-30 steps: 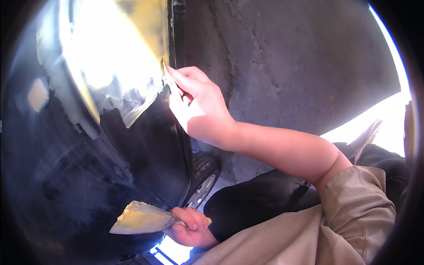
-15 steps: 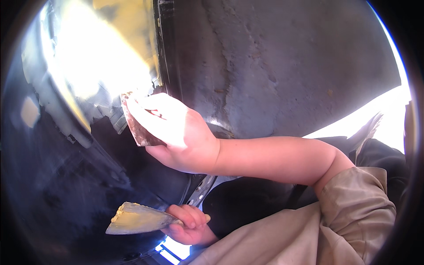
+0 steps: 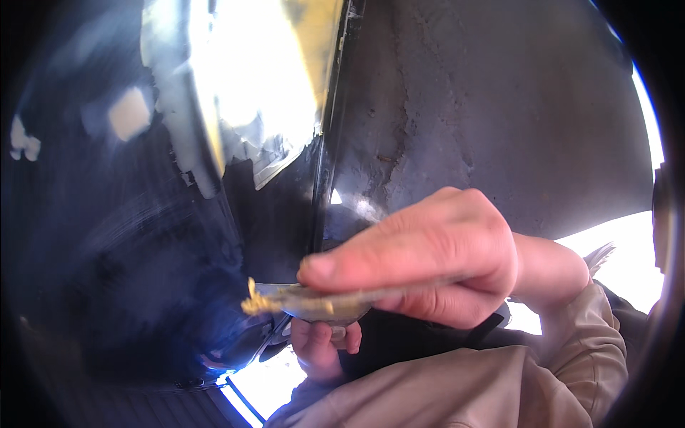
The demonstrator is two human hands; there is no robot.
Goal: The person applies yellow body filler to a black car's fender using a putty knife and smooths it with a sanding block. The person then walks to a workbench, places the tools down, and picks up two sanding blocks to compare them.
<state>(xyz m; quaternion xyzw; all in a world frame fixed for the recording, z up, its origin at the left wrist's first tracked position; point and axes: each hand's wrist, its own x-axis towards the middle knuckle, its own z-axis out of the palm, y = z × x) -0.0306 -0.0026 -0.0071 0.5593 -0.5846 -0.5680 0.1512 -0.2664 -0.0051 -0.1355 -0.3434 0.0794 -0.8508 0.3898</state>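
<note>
My right hand (image 3: 442, 250) is closed on a thin flat spreader (image 3: 385, 292), seen almost edge-on, its fingers stretched along the top and the thumb below. Yellow putty (image 3: 262, 302) clings to the spreader's left end. Just beneath, my left hand (image 3: 321, 348) grips a putty knife by its handle. The knife's grey blade (image 3: 335, 311) lies under or against the spreader, which hides part of it; whether they touch I cannot tell. Further up and left is a dark curved panel (image 3: 107, 235) with a patch of yellow and grey filler (image 3: 325, 36), glaring in strong light.
A dark, rough curved surface (image 3: 499, 107) fills the upper right, beyond a narrow dark seam (image 3: 325, 171). Pale spots (image 3: 130, 114) show on the panel at left. My beige sleeve and shirt (image 3: 457, 385) take up the lower right.
My right hand has come away from the filler patch, down and right, bringing the spreader to the putty knife. The knife in my left hand has turned. The view has shifted left.
</note>
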